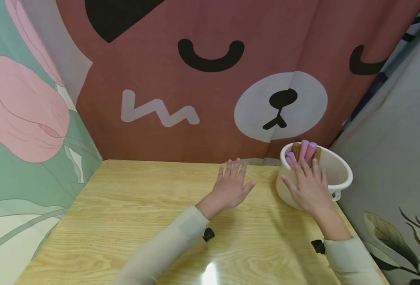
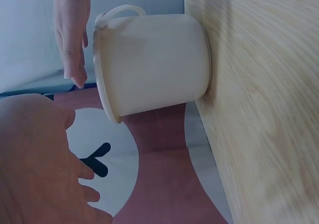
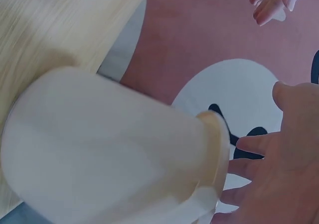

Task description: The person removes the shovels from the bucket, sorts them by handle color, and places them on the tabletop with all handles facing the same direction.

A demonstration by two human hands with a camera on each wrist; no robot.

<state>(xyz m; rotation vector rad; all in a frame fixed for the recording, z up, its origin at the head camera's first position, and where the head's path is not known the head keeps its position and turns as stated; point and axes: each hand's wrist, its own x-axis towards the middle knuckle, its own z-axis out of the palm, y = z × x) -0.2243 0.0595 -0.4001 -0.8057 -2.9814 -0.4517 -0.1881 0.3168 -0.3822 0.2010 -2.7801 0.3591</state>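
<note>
A cream bucket (image 1: pixel 287 189) stands upright at the table's back right, with several pink, purple and brown rods (image 1: pixel 304 149) poking up inside it. Over its near rim my right hand (image 1: pixel 310 190) is held with fingers spread, holding nothing; the right wrist view shows the fingertips close above the bucket's rim (image 3: pixel 219 154). My left hand (image 1: pixel 229 190) hovers over the table left of the bucket, its fingers straight and apart, with nothing in it. From the left wrist, the bucket's plain side (image 2: pixel 154 64) shows, and the rods are hidden by its wall.
The wooden table (image 1: pixel 142 206) reaches back to a curtain (image 1: pixel 210 146) printed with a bear face. A grey curtain (image 1: pixel 384 166) hangs close along the right edge, and a flowered one (image 1: pixel 24 158) on the left. Small black pieces (image 1: pixel 208 234) sit at both wrists.
</note>
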